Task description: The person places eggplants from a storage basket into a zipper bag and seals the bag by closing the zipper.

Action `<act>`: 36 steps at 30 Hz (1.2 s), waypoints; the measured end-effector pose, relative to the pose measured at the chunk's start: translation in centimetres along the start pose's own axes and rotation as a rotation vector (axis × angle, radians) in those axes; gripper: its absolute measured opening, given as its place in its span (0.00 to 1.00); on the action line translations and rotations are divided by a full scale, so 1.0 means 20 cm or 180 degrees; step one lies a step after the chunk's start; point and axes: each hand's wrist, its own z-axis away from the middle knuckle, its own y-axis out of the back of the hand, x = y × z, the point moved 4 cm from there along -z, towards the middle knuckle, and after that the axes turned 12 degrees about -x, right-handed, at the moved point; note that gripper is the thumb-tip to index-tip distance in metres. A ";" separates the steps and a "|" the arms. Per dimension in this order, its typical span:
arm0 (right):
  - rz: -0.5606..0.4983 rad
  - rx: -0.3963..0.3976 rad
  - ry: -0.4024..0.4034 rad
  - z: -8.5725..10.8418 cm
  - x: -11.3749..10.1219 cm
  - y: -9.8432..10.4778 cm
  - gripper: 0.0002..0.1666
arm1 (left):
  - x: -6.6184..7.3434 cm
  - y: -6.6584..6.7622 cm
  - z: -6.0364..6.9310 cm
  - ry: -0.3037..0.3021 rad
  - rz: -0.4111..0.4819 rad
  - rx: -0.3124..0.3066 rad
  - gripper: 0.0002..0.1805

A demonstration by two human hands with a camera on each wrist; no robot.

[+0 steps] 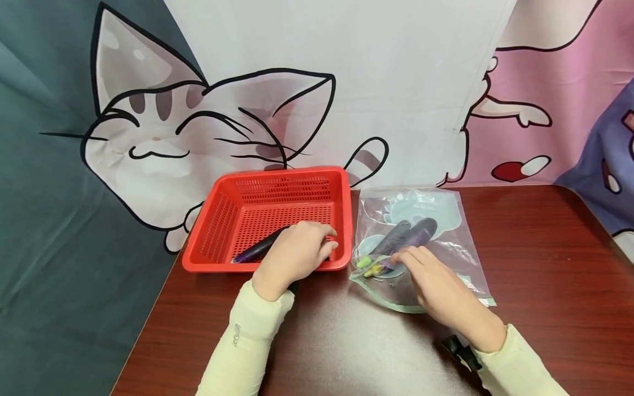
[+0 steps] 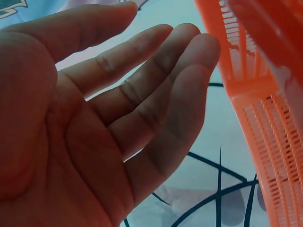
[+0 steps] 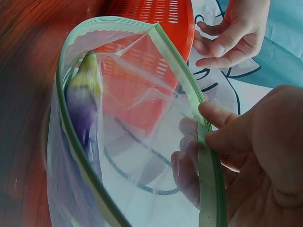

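Note:
My left hand point(image 1: 299, 250) is over the near right part of a red plastic basket point(image 1: 282, 174), its fingers relaxed and holding nothing. A dark purple eggplant point(image 1: 257, 250) lies in the basket, partly hidden beneath that hand. To the right, a clear zip bag point(image 1: 463, 258) lies on the table with two eggplants point(image 1: 421, 232) visible through the plastic. My right hand point(image 1: 438, 283) pinches the green-edged rim of its mouth between thumb and fingers. In the right wrist view the mouth gapes, and one eggplant's yellowish stem end point(image 3: 87, 78) shows near it.
The brown wooden table point(image 1: 540, 264) extends to the right of the bag and along the front. Behind the basket and bag hangs a cloth point(image 1: 421, 82) printed with cartoon cats. Dark teal cloth point(image 1: 54, 264) borders the table's left side.

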 end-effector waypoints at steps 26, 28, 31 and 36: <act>0.0025 -0.0039 0.0010 0.00 -0.01 0.00 0.29 | -0.28 0.14 -0.09 0.0461 -0.0166 -0.0595 0.17; 0.0019 -0.0033 0.0010 0.00 -0.01 0.00 0.29 | -0.31 0.15 -0.11 0.0477 -0.0249 -0.0625 0.16; 0.0004 -0.0032 0.0000 0.00 -0.01 0.00 0.29 | -0.36 0.15 -0.13 0.0535 -0.0345 -0.0692 0.14; 0.0015 -0.0024 0.0007 0.00 0.00 0.00 0.29 | -0.46 0.13 -0.17 0.0599 -0.0340 -0.0830 0.14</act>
